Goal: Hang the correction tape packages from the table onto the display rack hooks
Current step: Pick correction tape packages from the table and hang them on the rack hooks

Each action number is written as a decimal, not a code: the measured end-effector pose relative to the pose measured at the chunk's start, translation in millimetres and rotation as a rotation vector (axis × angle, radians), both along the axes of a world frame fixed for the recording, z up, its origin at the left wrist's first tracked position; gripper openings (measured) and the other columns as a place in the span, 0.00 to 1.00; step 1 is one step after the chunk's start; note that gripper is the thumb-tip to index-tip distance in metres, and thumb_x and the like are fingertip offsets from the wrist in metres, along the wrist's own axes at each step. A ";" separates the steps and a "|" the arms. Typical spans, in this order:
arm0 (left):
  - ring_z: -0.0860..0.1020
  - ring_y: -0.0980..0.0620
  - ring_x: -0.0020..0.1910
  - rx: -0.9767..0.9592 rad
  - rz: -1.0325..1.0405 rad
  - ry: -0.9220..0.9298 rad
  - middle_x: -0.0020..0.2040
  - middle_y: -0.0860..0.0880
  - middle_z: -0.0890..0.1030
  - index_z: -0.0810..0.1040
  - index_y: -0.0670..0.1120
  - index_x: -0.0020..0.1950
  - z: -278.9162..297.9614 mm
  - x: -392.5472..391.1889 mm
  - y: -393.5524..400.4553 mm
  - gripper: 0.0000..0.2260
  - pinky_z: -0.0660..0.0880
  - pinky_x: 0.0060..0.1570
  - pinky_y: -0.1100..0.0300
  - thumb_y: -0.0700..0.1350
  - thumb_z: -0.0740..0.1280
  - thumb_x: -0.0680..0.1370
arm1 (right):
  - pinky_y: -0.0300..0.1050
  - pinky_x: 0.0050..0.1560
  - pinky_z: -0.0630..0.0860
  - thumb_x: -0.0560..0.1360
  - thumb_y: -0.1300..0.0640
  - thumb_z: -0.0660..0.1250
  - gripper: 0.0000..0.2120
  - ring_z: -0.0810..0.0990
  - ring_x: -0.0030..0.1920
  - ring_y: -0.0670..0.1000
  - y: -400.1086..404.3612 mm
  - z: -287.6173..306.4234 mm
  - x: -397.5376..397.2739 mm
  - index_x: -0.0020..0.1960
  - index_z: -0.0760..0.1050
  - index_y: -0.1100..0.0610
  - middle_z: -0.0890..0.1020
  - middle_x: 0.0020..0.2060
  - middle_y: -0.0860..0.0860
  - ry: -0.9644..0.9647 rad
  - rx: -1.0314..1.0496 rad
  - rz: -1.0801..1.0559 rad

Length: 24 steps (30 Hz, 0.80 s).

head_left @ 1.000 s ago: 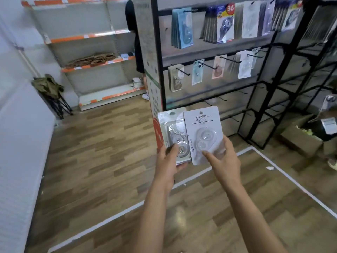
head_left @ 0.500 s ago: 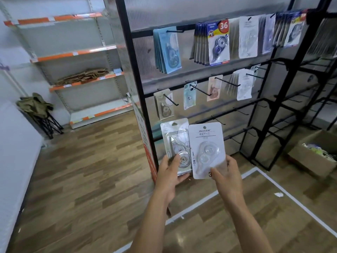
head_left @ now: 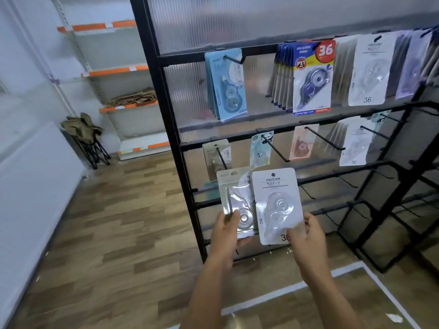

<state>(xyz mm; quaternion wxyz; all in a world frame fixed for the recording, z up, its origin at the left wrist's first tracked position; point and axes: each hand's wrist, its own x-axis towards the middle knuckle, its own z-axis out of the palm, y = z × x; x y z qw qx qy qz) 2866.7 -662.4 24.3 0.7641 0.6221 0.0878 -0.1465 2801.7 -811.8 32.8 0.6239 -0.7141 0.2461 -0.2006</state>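
I hold two correction tape packages in front of the black display rack [head_left: 166,119]. My left hand [head_left: 225,236] grips the lower edge of a clear-fronted package [head_left: 234,198]. My right hand [head_left: 306,236] pinches the bottom corner of a white package [head_left: 275,203] marked 36, which overlaps the other one. Both are upright, below the rack's second row. That row has long black hooks [head_left: 275,149], some with one package, some bare. The top row carries fuller stacks, including a blue package [head_left: 225,84] and a matching white 36 package [head_left: 369,70].
Lower rack rows show bare hooks [head_left: 306,191]. A white line [head_left: 285,288] marks the wooden floor. Orange-edged shelves [head_left: 118,70] stand at the back left, with a folded chair [head_left: 85,136] beside them. The table is out of view.
I have stepped closer to the rack and the view has swung up and left. Both hands still hold the same two packages, now nearer the lower hooks.
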 end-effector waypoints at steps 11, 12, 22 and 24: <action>0.82 0.48 0.53 0.110 0.042 -0.004 0.54 0.48 0.82 0.75 0.50 0.57 -17.9 29.2 0.7 0.10 0.79 0.55 0.48 0.52 0.64 0.80 | 0.37 0.38 0.69 0.74 0.63 0.67 0.14 0.75 0.46 0.38 -4.1 -7.7 39.6 0.56 0.72 0.50 0.78 0.46 0.41 -0.004 0.019 0.014; 0.80 0.47 0.55 0.135 0.038 -0.007 0.55 0.48 0.81 0.75 0.50 0.57 -19.2 32.0 1.3 0.09 0.78 0.57 0.47 0.52 0.64 0.80 | 0.37 0.38 0.69 0.74 0.63 0.67 0.14 0.75 0.46 0.38 -3.0 -8.8 43.2 0.56 0.71 0.49 0.78 0.46 0.41 -0.008 0.030 0.016; 0.72 0.49 0.58 0.424 -0.097 -0.006 0.60 0.52 0.72 0.66 0.48 0.69 -10.8 105.1 2.6 0.21 0.73 0.62 0.46 0.59 0.56 0.81 | 0.39 0.39 0.72 0.74 0.64 0.66 0.17 0.77 0.48 0.42 1.9 -13.8 59.1 0.58 0.70 0.49 0.77 0.48 0.43 0.016 0.037 0.029; 0.72 0.50 0.52 0.449 -0.095 0.001 0.53 0.52 0.70 0.66 0.47 0.69 -7.3 125.3 0.5 0.21 0.73 0.62 0.46 0.58 0.55 0.82 | 0.37 0.38 0.72 0.74 0.65 0.66 0.17 0.77 0.48 0.41 -1.1 -13.5 58.9 0.57 0.71 0.48 0.78 0.48 0.42 0.008 0.028 0.018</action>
